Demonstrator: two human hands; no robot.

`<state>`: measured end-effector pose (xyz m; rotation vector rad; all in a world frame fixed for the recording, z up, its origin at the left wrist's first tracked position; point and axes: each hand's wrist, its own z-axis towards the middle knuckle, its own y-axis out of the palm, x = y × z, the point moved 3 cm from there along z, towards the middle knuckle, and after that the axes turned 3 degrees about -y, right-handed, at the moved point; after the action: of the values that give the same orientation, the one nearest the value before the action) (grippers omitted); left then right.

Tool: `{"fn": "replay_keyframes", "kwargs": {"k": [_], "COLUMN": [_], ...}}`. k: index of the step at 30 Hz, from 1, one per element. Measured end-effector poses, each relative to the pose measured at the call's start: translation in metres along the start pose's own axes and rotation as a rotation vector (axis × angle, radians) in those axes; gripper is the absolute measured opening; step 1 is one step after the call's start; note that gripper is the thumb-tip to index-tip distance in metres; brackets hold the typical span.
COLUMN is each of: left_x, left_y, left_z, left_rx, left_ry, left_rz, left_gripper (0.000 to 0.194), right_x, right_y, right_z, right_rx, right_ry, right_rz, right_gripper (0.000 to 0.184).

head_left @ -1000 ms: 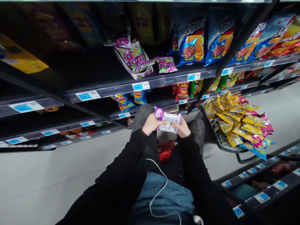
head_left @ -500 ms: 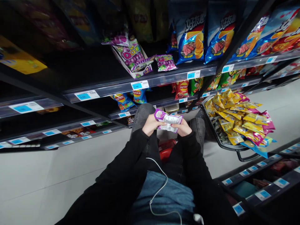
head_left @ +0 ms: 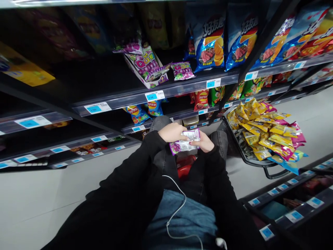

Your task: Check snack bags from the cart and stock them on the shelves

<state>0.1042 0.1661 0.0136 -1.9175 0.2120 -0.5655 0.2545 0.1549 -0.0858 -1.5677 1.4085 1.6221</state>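
Observation:
In front of my knees I hold a small purple-and-white gummy candy packet, its printed back facing up and grapes showing at its lower left corner. My left hand reaches over its upper left side, fingers pressed on the surface. At the right end, my right hand pinches it with the thumb on top. On the shelf ahead, an open display box contains matching grape gummy packets, and one loose packet lies beside it.
Right of my knee stands a black basket heaped with yellow and pink snack bags. Blue chip bags line the upper shelf. Its edge carries price tags. Smaller chip bags sit one level down. Another shelf borders the lower right.
My left hand has moved from the packet's left end to over its upper side. The packet has been turned, so its grape-printed corner now shows at lower left.

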Motion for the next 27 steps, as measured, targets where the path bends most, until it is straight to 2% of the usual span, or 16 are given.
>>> {"fn": "replay_keyframes", "kwargs": {"k": [4, 9, 12, 15, 17, 19, 20, 23, 27], "left_x": [-0.01, -0.024, -0.03, -0.034, -0.037, -0.039, -0.039, -0.038, -0.047], "left_y": [0.004, 0.019, 0.028, 0.042, 0.053, 0.066, 0.073, 0.086, 0.077], "left_z": [0.008, 0.009, 0.001, -0.011, -0.019, -0.025, -0.027, -0.029, -0.029], "left_rx": [-0.008, -0.058, -0.012, 0.09, 0.27, 0.413, 0.426, 0.329, 0.359], "left_ry": [0.03, 0.049, 0.008, -0.059, -0.132, -0.243, -0.297, -0.374, -0.355], "left_rz": [-0.15, -0.566, -0.845, -1.111, -1.274, -1.398, -1.436, -1.462, -1.411], "left_gripper": [0.031, 0.03, 0.05, 0.068, 0.073, 0.07, 0.064, 0.048, 0.04], "right_x": [-0.004, -0.008, -0.005, -0.002, 0.0, 0.003, 0.005, 0.011, 0.008], "right_y": [0.0, -0.004, -0.006, -0.007, -0.007, -0.006, -0.005, -0.009, -0.023], "right_z": [-0.002, -0.005, -0.005, -0.003, -0.001, 0.002, 0.003, 0.007, 0.009], "right_rx": [-0.089, -0.097, -0.06, 0.001, 0.054, 0.103, 0.124, 0.2, 0.33], "right_ry": [0.024, 0.054, 0.063, 0.053, 0.031, -0.003, -0.016, -0.054, -0.159], "right_rz": [0.016, 0.119, 0.206, 0.263, 0.291, 0.309, 0.31, 0.228, -0.2], "right_gripper": [0.057, 0.051, 0.043, 0.038, 0.035, 0.035, 0.035, 0.037, 0.035]}}
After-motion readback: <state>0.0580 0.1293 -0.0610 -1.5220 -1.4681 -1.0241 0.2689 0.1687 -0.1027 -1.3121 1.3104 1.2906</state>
